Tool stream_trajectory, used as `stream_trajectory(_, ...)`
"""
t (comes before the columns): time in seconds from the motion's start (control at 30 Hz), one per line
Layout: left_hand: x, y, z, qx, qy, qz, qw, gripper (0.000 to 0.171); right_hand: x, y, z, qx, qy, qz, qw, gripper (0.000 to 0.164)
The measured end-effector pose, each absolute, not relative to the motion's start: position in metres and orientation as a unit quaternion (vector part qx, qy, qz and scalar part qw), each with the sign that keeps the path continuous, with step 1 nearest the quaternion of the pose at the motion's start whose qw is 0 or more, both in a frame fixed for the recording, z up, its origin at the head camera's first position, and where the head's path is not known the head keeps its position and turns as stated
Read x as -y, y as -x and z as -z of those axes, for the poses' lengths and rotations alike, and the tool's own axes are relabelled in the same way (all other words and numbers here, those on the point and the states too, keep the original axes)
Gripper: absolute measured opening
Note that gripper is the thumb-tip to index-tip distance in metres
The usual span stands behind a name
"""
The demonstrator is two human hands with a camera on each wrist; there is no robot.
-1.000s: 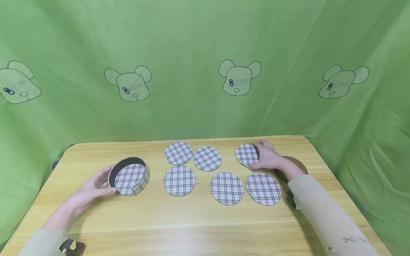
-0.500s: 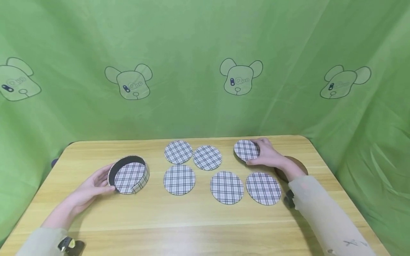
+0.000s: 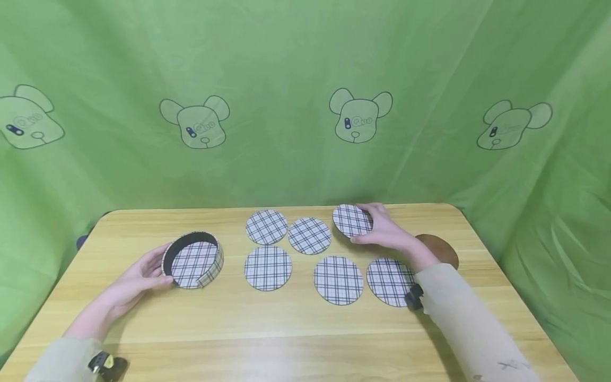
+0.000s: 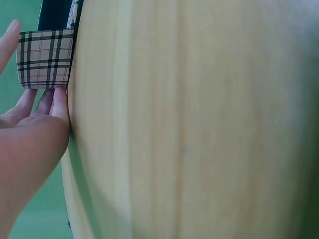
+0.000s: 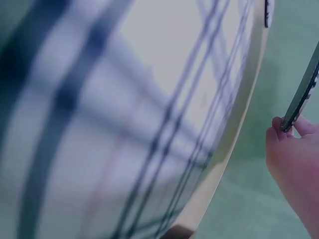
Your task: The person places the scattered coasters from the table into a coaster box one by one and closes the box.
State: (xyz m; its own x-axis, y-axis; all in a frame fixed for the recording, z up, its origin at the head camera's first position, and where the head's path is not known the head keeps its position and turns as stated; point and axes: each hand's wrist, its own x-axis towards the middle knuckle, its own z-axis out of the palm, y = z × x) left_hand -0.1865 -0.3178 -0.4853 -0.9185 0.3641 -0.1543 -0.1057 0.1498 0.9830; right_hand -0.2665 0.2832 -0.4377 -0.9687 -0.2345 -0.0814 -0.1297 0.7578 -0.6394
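Up and leftward has come the plaid disc (image 3: 350,220), edge pinched above the surface (image 3: 267,331) by our right hand (image 3: 383,227), and we should keep it clear of the flat discs (image 3: 309,235) while our left hand (image 3: 136,281) grips the round box (image 3: 214,270).

On the table (image 3: 286,334) — holder (image 3: 212,269) left, coasters (image 3: 338,280) right of it, another disc (image 3: 443,251) rightmost.
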Motion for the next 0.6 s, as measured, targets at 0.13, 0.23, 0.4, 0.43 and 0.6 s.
stream_trajectory(0.13,0.317,0.186,0.485,-0.736,-0.085,-0.647,0.180,0.096,-0.272,0.267,0.434,-0.928,0.101,0.351,0.077,0.111)
stream_trajectory(0.23,0.317,0.186,0.484,-0.736,-0.081,-0.648,0.180,0.096,-0.263,0.267,0.433,-0.921,0.104,0.367,0.080,0.110)
stream_trajectory(0.4,0.315,0.185,0.482,-0.733,-0.071,-0.651,0.185,0.097,-0.248,0.267,0.432,-0.911,0.110,0.388,0.089,0.108)
stream_trajectory(0.43,0.315,0.185,0.482,-0.732,-0.069,-0.652,0.185,0.097,-0.245,0.267,0.431,-0.909,0.111,0.390,0.091,0.108)
stream_trajectory(0.6,0.314,0.184,0.482,-0.726,-0.066,-0.659,0.184,0.097,-0.228,0.265,0.428,-0.901,0.126,0.403,0.094,0.107)
